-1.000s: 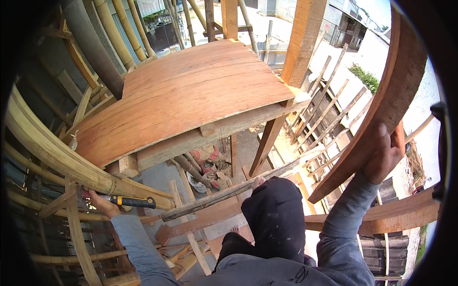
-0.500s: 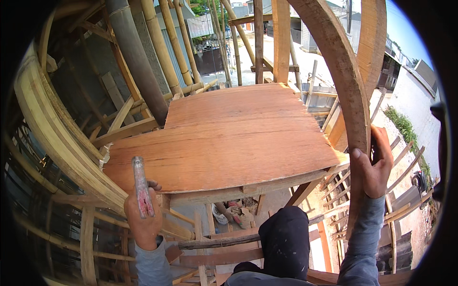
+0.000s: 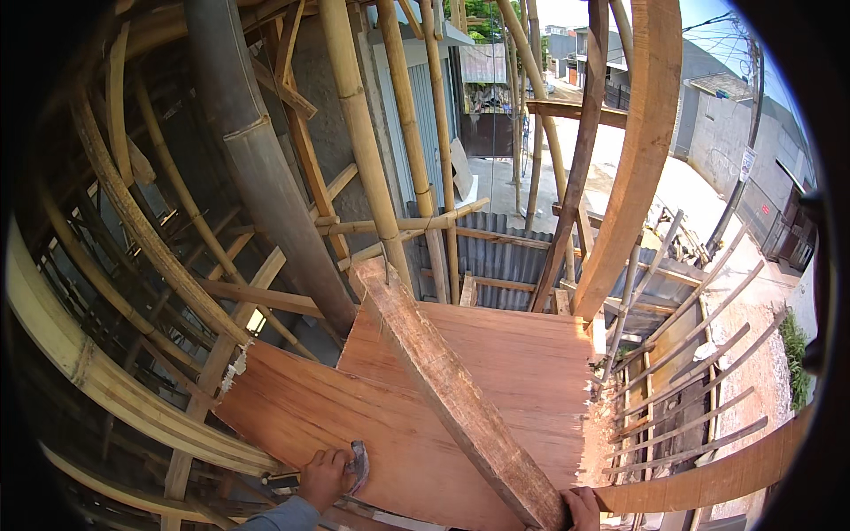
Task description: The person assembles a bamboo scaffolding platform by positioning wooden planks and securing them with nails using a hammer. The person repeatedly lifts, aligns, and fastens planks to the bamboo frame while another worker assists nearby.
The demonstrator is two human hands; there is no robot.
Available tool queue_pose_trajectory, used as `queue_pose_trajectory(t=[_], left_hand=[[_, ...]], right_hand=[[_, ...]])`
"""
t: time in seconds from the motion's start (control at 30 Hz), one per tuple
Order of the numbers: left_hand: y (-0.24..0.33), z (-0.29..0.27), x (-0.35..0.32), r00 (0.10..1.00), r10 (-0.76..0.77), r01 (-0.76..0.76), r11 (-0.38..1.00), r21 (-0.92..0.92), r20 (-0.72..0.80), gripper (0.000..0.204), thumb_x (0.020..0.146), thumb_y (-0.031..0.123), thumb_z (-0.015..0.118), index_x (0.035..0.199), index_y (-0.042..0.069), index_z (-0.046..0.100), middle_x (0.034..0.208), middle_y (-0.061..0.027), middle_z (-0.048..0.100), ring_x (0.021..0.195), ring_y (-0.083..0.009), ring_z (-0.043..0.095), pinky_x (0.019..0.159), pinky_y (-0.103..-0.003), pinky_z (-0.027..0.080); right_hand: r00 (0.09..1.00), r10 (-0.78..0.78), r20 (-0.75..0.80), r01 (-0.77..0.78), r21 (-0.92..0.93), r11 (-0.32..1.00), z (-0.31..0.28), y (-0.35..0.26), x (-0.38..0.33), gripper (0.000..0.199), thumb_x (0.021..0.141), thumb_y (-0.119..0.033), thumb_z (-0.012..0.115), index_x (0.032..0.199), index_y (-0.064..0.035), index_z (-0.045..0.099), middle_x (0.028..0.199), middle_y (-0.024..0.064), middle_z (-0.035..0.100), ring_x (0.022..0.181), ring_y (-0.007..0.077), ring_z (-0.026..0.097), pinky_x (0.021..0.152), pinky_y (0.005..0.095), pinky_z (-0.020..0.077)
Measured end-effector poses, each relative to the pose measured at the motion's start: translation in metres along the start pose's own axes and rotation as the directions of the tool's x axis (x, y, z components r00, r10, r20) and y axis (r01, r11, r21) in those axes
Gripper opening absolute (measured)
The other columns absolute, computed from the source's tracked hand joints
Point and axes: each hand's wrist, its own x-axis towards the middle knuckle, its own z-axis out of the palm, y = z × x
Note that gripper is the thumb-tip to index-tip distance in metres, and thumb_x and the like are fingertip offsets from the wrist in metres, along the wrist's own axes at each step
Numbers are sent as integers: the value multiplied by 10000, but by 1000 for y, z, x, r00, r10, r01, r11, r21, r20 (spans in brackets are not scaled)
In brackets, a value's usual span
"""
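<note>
My left hand (image 3: 326, 478) is closed around a hammer, low over the left part of a reddish plywood sheet (image 3: 398, 442). The hammer's grey metal head (image 3: 358, 466) shows on the right of the fist, and a dark end sticks out on the left. A rough wooden beam (image 3: 452, 403) slants across the plywood, with a nail (image 3: 387, 273) at its far end. My right hand (image 3: 582, 508) grips the beam's near end at the bottom edge; most of that hand is cut off. Beside it another wooden piece (image 3: 708, 478) runs off to the right.
A thick dark bamboo pole (image 3: 266, 159) and several lighter poles (image 3: 354, 115) rise behind the plywood. An upright timber (image 3: 633, 168) stands at its far right corner. Curved pale strips (image 3: 115, 380) border the left. Several thin sticks (image 3: 699, 398) jut out on the right above lower ground.
The wooden beam my right hand held upright at the right now lies slanted across the plywood. Both hands appear lower in view, and the view has shifted toward the far poles and street.
</note>
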Motion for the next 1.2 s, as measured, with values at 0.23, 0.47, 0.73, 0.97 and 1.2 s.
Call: queue_pose_trajectory(t=[0.23, 0.47, 0.73, 0.97, 1.2], left_hand=[[22, 16, -9, 989, -67, 57, 995, 81, 129, 614, 740, 279, 760, 1217, -47, 550, 1296, -258, 524, 1190, -418, 526, 931, -427, 516], [24, 33, -17, 917, -189, 146, 978, 146, 351, 737, 830, 251, 686, 1398, -102, 378, 1481, -337, 317, 1390, -476, 310, 1149, -461, 298], [-2, 15, -20, 925, -31, 40, 999, -15, 378, 739, 742, 289, 781, 1360, 12, 485, 1436, -294, 402, 1344, -411, 408, 1082, -439, 389], [-19, 8, -64, 984, 172, -178, 942, -283, -48, 331, 902, 242, 559, 1143, 22, 609, 1031, -165, 638, 777, -269, 623, 642, -390, 510], [-1, 31, -117, 746, -551, 428, -32, -903, 373, 233, 933, 269, 623, 1097, 109, 669, 941, -36, 624, 726, -94, 548, 523, -288, 462]], right_hand=[[993, -71, 99, 74, -28, 997, 17, -2, 15, 597, 764, -215, 765, 1238, 53, 522, 1047, 213, 588, 904, 330, 602, 756, 424, 514], [937, 100, 334, -117, 33, 993, 45, -40, 49, 650, 626, -344, 820, 1111, 31, 605, 1076, 214, 569, 989, 388, 579, 862, 463, 487], [916, 52, 399, -97, 94, 991, 104, -102, 103, 678, 620, -390, 829, 1090, 61, 640, 1024, 211, 592, 981, 375, 596, 883, 431, 500], [870, 39, 492, -81, 64, 995, 108, -169, 152, 721, 639, -435, 813, 1142, 46, 628, 1064, 223, 588, 1000, 397, 597, 899, 441, 498], [860, -61, 507, 67, 6, 998, 107, -218, 197, 703, 663, -411, 806, 1171, 36, 617, 1109, 232, 569, 1053, 415, 582, 919, 457, 492]])
